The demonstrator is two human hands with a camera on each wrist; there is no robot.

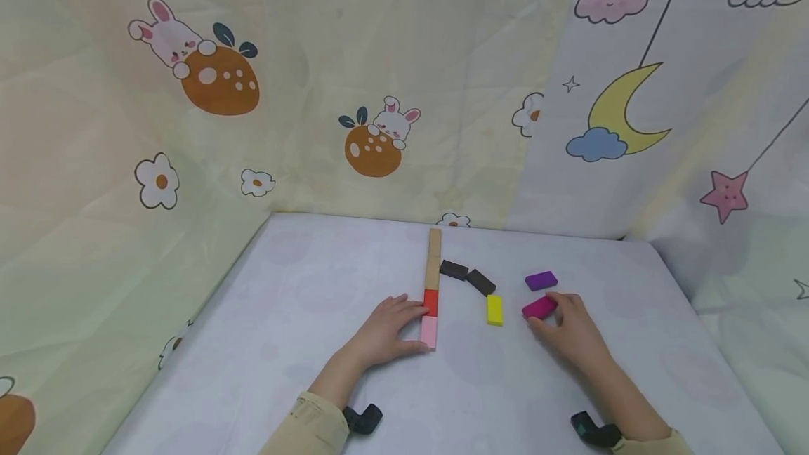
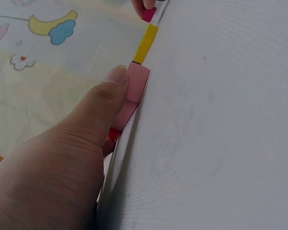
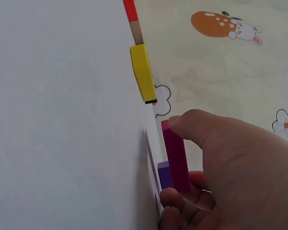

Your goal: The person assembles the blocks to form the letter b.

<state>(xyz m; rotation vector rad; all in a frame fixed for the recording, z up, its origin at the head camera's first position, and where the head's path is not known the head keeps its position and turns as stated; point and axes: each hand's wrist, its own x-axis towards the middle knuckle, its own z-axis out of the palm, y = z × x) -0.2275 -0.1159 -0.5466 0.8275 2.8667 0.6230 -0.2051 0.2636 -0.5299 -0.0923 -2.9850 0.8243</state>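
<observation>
In the head view, a straight row runs toward the person: natural-wood blocks (image 1: 433, 258), a red block (image 1: 431, 302) and a pink block (image 1: 429, 333). My left hand (image 1: 385, 332) rests at the row's left side, fingertips at the red block and thumb at the pink block's near end. My right hand (image 1: 578, 335) pinches a magenta block (image 3: 176, 158) between thumb and fingers. Just beyond it lies a purple block (image 1: 541, 281). Two black blocks (image 1: 482, 282) angle away from the row, and a yellow block (image 1: 494, 310) sits at the end of them.
A white cloth covers the table (image 1: 265, 371). Printed fabric walls (image 1: 303, 55) stand behind it and at both sides. Black wrist devices (image 1: 363, 420) are worn below both hands.
</observation>
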